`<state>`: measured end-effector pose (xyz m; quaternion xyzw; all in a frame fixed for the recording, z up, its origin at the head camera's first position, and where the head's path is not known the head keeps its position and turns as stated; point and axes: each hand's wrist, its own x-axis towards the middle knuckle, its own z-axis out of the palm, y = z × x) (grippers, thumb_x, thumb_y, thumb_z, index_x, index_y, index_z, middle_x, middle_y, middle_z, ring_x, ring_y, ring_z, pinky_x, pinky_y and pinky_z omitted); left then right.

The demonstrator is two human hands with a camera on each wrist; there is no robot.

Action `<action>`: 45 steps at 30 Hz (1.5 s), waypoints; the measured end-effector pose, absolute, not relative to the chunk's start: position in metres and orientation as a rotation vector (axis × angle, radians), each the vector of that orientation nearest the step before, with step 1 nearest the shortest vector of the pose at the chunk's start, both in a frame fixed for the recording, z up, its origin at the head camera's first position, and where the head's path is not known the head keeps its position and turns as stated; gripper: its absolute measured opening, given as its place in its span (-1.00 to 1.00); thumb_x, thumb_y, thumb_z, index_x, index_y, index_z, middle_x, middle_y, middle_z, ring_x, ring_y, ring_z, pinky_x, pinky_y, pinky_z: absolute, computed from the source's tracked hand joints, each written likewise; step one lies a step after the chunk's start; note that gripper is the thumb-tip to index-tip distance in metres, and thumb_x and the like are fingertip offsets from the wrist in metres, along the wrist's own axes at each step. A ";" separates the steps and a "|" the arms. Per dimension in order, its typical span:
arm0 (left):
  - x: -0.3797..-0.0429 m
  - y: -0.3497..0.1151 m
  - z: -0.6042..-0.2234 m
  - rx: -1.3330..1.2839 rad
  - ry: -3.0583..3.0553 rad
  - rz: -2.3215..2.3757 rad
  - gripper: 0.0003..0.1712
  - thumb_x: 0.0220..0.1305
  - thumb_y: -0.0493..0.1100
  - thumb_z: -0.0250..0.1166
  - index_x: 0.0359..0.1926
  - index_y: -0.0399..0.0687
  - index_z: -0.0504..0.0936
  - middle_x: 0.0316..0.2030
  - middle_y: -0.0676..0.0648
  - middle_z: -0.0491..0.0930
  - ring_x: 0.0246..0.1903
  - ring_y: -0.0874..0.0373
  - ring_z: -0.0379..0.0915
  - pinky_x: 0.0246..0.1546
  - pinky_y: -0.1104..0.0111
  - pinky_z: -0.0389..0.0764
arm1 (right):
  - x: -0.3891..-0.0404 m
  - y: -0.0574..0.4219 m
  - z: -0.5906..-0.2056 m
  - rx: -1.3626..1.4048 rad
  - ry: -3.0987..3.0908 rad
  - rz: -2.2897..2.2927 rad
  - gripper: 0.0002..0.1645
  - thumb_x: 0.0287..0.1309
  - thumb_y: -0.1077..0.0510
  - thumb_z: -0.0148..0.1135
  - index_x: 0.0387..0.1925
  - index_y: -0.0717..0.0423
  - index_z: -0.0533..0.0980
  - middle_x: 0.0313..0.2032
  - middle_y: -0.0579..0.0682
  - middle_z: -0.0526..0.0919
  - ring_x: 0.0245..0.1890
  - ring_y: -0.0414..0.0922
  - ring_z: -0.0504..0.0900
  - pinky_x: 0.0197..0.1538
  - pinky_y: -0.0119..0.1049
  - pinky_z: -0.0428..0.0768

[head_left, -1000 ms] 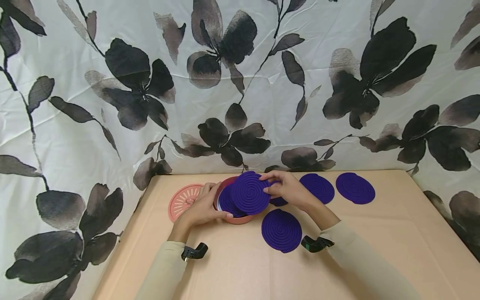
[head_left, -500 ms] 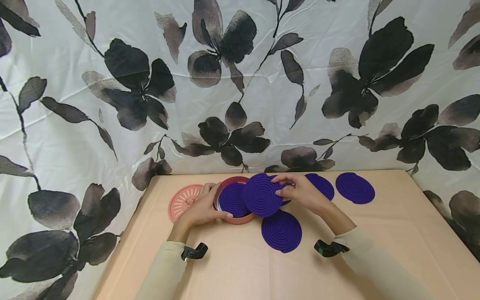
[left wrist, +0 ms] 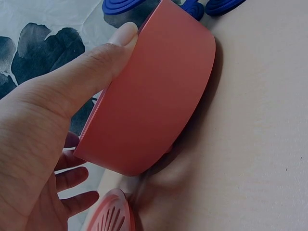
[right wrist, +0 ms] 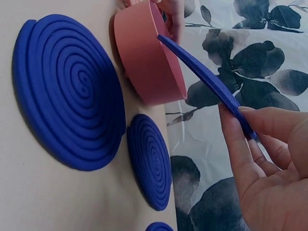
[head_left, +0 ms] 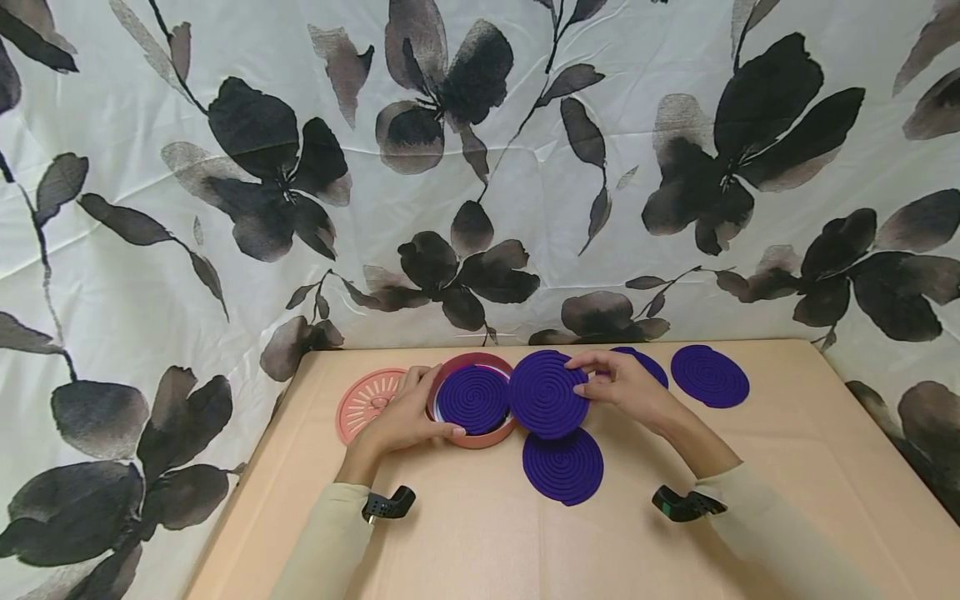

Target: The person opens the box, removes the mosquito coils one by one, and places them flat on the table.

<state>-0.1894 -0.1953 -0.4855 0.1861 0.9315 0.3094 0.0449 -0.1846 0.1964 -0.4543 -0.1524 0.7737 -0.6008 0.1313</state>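
My right hand (head_left: 622, 387) pinches a purple-blue spiral mosquito coil (head_left: 547, 396) between thumb and fingers. In the right wrist view that coil (right wrist: 207, 77) appears edge-on, raised off the table. Just left of it is a round coral-red container (head_left: 480, 442), whose side my left hand (head_left: 408, 417) grips. The left thumb lies along the rim in the left wrist view, and the container (left wrist: 149, 96) has its smooth outer wall toward the camera. More coil (head_left: 472, 402) lies inside the container. How many layers are in there is hidden.
A slotted coral lid (head_left: 362, 408) lies left of the container, partly behind my left hand. One mosquito coil (head_left: 564, 475) rests in front of the held one. Others, such as the far-right coil (head_left: 709, 377), lie along the table's back edge, near the floral cloth (head_left: 585, 208).
My right hand has carried the pinched mosquito coil rightward, from over the container to beside it, uncovering the coil inside. The left hand and container have stayed in place.
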 end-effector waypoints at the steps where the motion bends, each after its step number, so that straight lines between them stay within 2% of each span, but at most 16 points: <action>1: -0.189 -0.195 -0.486 0.568 2.845 0.948 0.41 -0.24 0.51 0.55 0.59 0.18 0.12 0.33 -0.11 0.23 0.36 0.00 0.11 0.34 -0.13 0.29 | -0.184 0.198 -0.455 -0.445 2.242 -1.747 -0.51 0.24 0.24 0.38 0.19 0.22 0.53 0.03 0.28 0.57 -0.24 -0.15 0.65 -0.09 -0.19 0.72; 6: -0.189 -0.196 -0.485 0.567 2.832 0.967 0.39 -0.23 0.51 0.55 0.58 0.21 0.13 0.31 -0.09 0.23 0.33 0.00 0.13 0.31 -0.13 0.33 | -0.182 0.207 -0.458 -0.443 2.251 -1.747 -0.51 0.24 0.24 0.37 0.19 0.22 0.53 0.08 0.30 0.52 -0.20 -0.15 0.65 -0.03 -0.12 0.70; 15: -0.189 -0.195 -0.485 0.579 2.830 0.981 0.38 -0.23 0.51 0.54 0.58 0.19 0.14 0.28 -0.08 0.25 0.30 0.01 0.16 0.29 -0.13 0.36 | -0.176 0.225 -0.460 -0.442 2.289 -1.736 -0.51 0.24 0.22 0.39 0.19 0.21 0.54 0.07 0.23 0.56 -0.20 -0.17 0.66 -0.09 -0.29 0.69; 25: -0.190 -0.194 -0.487 0.571 2.833 0.968 0.40 -0.22 0.50 0.55 0.59 0.16 0.11 0.27 -0.08 0.24 0.31 0.01 0.15 0.32 -0.12 0.33 | -0.168 0.248 -0.461 -0.419 2.338 -1.703 -0.50 0.26 0.20 0.37 0.21 0.20 0.52 0.09 0.29 0.54 -0.23 -0.20 0.66 -0.07 -0.28 0.68; 39: -0.192 -0.194 -0.486 0.555 2.820 0.985 0.38 -0.20 0.45 0.58 0.59 0.19 0.11 0.29 -0.08 0.23 0.32 0.00 0.14 0.33 -0.13 0.31 | -0.159 0.273 -0.469 -0.411 2.375 -1.694 -0.49 0.31 0.22 0.32 0.25 0.27 0.49 0.20 0.33 0.47 -0.07 -0.24 0.68 -0.05 -0.36 0.67; 45: -0.193 -0.195 -0.485 0.552 2.806 0.993 0.37 -0.21 0.45 0.58 0.59 0.23 0.11 0.29 -0.08 0.22 0.33 0.01 0.14 0.33 -0.13 0.31 | -0.154 0.284 -0.470 -0.392 2.425 -1.639 -0.48 0.31 0.19 0.32 0.26 0.24 0.50 0.14 0.30 0.52 -0.13 -0.25 0.67 -0.10 -0.31 0.67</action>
